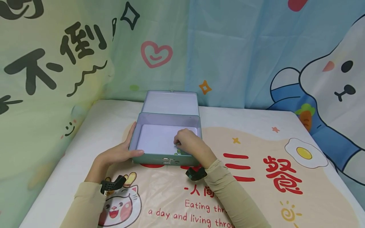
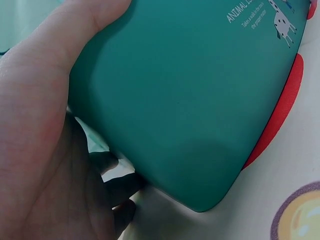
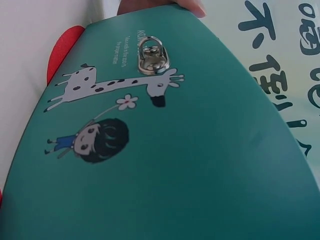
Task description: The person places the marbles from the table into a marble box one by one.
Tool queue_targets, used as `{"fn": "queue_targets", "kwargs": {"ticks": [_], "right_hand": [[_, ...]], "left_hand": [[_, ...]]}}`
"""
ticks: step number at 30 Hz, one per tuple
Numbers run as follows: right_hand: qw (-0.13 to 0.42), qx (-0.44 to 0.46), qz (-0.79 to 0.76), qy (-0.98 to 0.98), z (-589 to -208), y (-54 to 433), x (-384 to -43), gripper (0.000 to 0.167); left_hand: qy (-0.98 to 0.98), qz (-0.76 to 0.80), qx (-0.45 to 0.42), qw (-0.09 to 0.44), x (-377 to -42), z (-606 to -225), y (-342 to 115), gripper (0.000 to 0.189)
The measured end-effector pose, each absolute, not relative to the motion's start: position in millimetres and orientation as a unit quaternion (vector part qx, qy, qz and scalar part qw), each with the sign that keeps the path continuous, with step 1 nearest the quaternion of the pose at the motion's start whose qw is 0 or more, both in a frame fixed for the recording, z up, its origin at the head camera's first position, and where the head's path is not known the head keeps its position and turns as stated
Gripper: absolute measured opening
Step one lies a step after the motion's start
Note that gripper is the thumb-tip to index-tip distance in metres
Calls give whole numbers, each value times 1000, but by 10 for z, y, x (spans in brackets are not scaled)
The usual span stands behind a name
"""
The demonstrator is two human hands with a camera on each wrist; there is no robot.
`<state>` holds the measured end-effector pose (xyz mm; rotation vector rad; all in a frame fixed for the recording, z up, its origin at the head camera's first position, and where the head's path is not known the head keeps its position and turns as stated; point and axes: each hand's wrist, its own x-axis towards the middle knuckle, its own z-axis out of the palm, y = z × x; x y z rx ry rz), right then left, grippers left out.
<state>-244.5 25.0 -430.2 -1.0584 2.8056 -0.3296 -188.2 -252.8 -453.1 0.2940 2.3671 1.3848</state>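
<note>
A green tin box [image 1: 155,159] stands on the table with its hinged lid [image 1: 171,102] raised at the back. My left hand [image 1: 118,153] holds the box by its left side, thumb over the front rim and fingers along the side wall. In the left wrist view the thumb of my left hand [image 2: 40,100] lies on the green wall. Inside the box, near its front right corner, is my right hand [image 1: 189,142] with bent fingers. Small green pieces [image 1: 178,152] lie just below its fingertips. Whether those fingertips pinch something is hidden.
A metal clasp [image 3: 152,57] and a printed giraffe [image 3: 115,82] mark the box's front wall. The table is covered by a printed cloth [image 1: 256,202] with red characters. Behind it hangs a printed curtain [image 1: 222,63].
</note>
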Motion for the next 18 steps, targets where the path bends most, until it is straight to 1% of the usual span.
{"fn": "queue_targets", "kwargs": {"ticks": [18], "right_hand": [[63,-372,-84,922,-4312,253,-2434,8]], "left_hand": [[842,495,114,184,-1902,-4554,-2541,108]]}}
